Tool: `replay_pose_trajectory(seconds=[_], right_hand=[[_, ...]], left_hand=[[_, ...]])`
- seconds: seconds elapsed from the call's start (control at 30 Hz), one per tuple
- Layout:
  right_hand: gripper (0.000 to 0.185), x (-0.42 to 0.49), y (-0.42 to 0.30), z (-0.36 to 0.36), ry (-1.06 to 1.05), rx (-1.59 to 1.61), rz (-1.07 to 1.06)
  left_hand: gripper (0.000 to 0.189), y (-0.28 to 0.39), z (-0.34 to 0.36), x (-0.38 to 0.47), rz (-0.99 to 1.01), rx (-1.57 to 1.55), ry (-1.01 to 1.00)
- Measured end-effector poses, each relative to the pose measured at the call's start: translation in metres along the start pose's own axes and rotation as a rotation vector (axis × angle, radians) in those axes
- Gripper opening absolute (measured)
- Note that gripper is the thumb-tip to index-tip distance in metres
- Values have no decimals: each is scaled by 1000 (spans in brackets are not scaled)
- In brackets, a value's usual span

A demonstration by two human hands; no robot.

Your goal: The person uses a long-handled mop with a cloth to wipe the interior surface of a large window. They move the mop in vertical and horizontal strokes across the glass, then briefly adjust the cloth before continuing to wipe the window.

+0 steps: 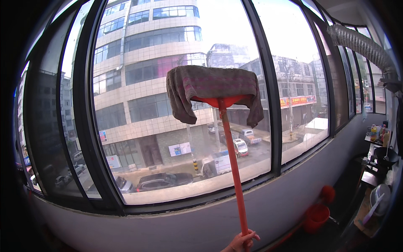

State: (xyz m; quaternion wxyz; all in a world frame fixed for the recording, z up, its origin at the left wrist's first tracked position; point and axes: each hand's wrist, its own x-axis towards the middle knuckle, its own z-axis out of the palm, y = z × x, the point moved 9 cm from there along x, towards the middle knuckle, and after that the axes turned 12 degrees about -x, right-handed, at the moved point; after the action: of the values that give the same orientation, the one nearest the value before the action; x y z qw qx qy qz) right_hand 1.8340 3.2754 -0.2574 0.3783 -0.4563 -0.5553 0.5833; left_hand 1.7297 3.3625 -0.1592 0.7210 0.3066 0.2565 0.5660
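Observation:
My left hand (241, 242) grips the orange pole (234, 160) near the bottom edge of the view. The pole rises, leaning slightly left, to a red broom-like head (217, 101) that is mostly hidden. A grey-brown towel (214, 82) with faint purple stripes is draped over that head, its two ends hanging down on either side. Behind the towel is a large window pane (148, 132) in a dark frame; whether the cloth touches the glass I cannot tell. My right hand is out of view.
A dark window mullion (267, 94) stands right of the towel. Below runs the sill ledge (195, 206) over a pale wall (176, 228). At right are a red bucket (316, 217), a wok (385, 156) on a counter and a ribbed silver duct (359, 42) overhead.

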Motion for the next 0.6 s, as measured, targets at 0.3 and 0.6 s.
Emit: replay_pose_trajectory(seconds=[0.3,0.6], right_hand=[[25,-23,47,24,86,90,23],[21,24,-197,31,183,-324,-594]], left_hand=[[14,46,61,-26,21,-119,-304],[22,373,227,-30,741,378,-307]])
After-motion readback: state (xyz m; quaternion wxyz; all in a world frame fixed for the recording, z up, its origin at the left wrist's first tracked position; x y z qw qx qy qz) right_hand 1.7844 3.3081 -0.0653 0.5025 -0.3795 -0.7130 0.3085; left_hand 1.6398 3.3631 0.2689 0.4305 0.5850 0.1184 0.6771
